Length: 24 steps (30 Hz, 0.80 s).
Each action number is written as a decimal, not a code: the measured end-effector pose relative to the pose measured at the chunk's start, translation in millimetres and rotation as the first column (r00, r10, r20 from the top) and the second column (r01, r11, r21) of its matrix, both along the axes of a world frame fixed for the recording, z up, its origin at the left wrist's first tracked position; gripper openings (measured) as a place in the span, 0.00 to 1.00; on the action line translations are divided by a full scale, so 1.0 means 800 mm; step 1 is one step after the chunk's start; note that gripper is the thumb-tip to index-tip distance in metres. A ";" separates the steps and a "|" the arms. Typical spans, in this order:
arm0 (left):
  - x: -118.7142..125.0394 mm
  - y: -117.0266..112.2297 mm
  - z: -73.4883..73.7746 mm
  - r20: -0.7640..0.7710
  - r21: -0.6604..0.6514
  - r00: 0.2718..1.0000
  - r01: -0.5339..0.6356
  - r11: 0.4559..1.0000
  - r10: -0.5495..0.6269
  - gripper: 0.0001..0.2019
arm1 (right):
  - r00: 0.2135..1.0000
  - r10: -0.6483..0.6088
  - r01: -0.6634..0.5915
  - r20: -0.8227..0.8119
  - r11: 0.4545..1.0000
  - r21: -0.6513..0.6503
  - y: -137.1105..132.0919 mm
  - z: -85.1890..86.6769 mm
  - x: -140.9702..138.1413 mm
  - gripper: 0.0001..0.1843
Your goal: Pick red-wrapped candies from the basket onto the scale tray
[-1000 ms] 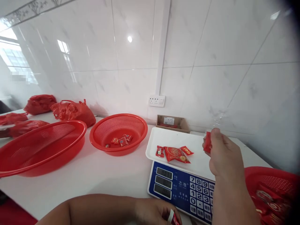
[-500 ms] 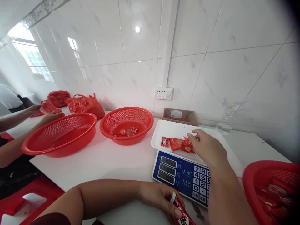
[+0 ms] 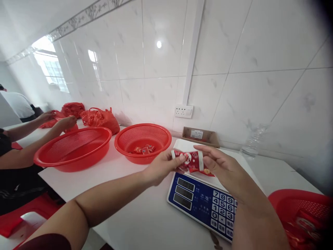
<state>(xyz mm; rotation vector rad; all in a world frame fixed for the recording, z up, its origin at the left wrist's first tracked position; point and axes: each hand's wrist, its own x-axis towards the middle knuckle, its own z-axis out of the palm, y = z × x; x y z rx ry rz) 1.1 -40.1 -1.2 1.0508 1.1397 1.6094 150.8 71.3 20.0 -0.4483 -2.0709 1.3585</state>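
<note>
Over the white pan [image 3: 183,145] of the scale [image 3: 204,200], a red-and-white packet [image 3: 194,161] is pinched between thumb and fingers of the left hand [image 3: 161,167]; its far end is met by the half-curled right hand [image 3: 225,167], whose hold cannot be determined.

"What's shifted?"
"I've raised the left hand [image 3: 161,166], bringing the red-and-white packet [image 3: 193,160] up from the near edge of the scale [image 3: 204,203]."
"And the right hand [image 3: 225,168]?"
"I've drawn it off the tray [image 3: 180,143] to that packet's white right end."

Bright light, glare on tiled wall [image 3: 158,93], dark right corners
</note>
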 end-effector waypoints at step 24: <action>0.004 0.166 -0.017 -0.980 -0.196 0.028 0.006 0.981 -0.196 0.30 | 0.402 -0.677 0.692 -0.617 0.666 -0.279 0.017 0.001 -0.004 0.08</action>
